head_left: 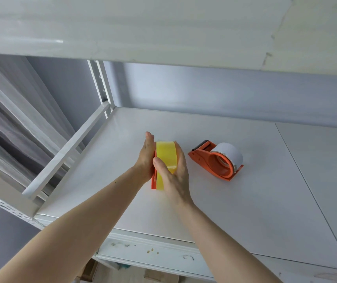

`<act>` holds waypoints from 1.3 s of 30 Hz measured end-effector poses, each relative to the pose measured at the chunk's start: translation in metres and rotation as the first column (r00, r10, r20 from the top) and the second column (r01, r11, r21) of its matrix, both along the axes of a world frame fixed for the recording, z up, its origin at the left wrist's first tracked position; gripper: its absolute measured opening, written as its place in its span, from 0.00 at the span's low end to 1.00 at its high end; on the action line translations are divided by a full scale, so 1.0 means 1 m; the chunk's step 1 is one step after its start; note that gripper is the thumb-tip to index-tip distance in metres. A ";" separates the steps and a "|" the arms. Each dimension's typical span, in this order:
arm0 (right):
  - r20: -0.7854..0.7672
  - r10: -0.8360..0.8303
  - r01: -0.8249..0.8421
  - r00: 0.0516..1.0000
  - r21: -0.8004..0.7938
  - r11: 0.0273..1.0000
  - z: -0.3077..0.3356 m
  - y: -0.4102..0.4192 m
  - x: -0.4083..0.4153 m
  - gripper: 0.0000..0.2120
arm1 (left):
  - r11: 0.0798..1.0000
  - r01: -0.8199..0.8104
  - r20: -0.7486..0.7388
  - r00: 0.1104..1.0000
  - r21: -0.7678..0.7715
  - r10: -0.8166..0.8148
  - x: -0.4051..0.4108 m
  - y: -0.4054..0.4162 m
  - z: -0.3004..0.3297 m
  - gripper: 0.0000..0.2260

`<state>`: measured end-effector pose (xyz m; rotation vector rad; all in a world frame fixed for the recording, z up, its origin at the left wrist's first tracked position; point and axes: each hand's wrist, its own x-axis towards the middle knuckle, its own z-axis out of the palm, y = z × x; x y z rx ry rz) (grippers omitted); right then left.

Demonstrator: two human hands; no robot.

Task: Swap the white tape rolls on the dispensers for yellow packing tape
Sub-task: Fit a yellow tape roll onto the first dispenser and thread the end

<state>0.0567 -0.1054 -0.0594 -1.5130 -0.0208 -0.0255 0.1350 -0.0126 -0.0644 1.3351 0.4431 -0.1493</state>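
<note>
- Getting pressed together between both hands right now: a yellow tape roll [166,158] and an orange dispenser [154,180], of which only a thin edge is being shown at the roll's 7 o'clock side.
- The left hand [146,156] is being laid flat against the dispenser side, fingers straight and together, nothing curled.
- The right hand [173,172] is being wrapped over the roll, thumb across the top at 9 o'clock, so the roll is being clamped in it.
- Whether the roll is being fully seated on the hub can't be told, since that part is being hidden by the hands.
- A second dispenser [214,162] is being left lying on the shelf [265,201] at 3 o'clock of the hands, near but apart, and a white tape roll [229,153] is still being carried on it.
- Judging by that, roughly half the job is getting done: one swap is being finished up, the other isn't being started yet.
- No spare yellow roll is being seen anywhere for dispenser number two.
</note>
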 end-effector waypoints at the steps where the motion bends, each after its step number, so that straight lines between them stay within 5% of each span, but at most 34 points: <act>1: 0.002 -0.022 0.022 1.000 0.002 1.000 0.000 0.003 0.000 0.38 | 1.000 -0.018 -0.002 1.000 -0.006 0.018 0.000 -0.002 -0.001 0.28; 6: 0.017 -0.014 0.014 1.000 0.009 1.000 -0.002 0.005 0.000 0.25 | 0.999 -0.043 -0.016 0.999 -0.017 0.043 0.000 -0.003 -0.002 0.31; 9: 0.015 -0.021 0.021 1.000 0.001 1.000 -0.002 0.004 0.003 0.25 | 0.998 0.061 -0.061 0.996 -0.026 -0.062 0.009 0.004 -0.007 0.51; 11: 0.005 -0.018 0.018 1.000 -0.038 0.999 -0.001 0.005 0.004 0.35 | 0.990 0.128 -0.098 0.988 0.066 -0.121 0.034 0.020 -0.036 0.59; 16: -0.005 -0.007 0.007 1.000 -0.050 0.999 0.004 0.011 0.009 0.34 | 0.987 0.159 -0.152 0.976 0.008 -0.156 -0.001 0.014 0.009 0.42; 24: -0.071 0.001 -0.006 0.997 -0.075 0.997 0.000 0.001 0.019 0.33 | 0.985 0.172 -0.154 0.973 -0.008 -0.171 0.000 0.007 0.007 0.40; 29: -0.031 -0.010 0.009 0.999 -0.033 0.999 -0.010 -0.001 0.027 0.08 | 0.993 0.103 -0.138 0.986 0.048 -0.096 0.006 0.010 0.002 0.41; 31: -0.050 0.001 -0.003 0.999 -0.041 0.999 -0.010 0.000 0.027 0.17 | 0.992 0.108 -0.111 0.989 0.062 -0.101 0.005 0.011 0.002 0.39; 33: -0.070 0.017 -0.020 0.997 -0.029 0.999 -0.011 0.002 0.028 0.37 | 0.993 0.109 -0.091 0.990 0.040 -0.105 0.003 0.011 0.001 0.37; 35: -0.083 0.032 -0.033 0.996 -0.017 0.999 -0.010 0.001 0.028 0.41 | 0.995 0.099 -0.061 0.993 0.021 -0.098 0.000 0.012 0.000 0.37; 39: -0.096 0.017 -0.021 0.995 -0.035 0.999 -0.009 -0.002 0.025 0.19 | 0.995 0.103 -0.025 0.994 0.005 -0.103 -0.009 0.011 -0.001 0.41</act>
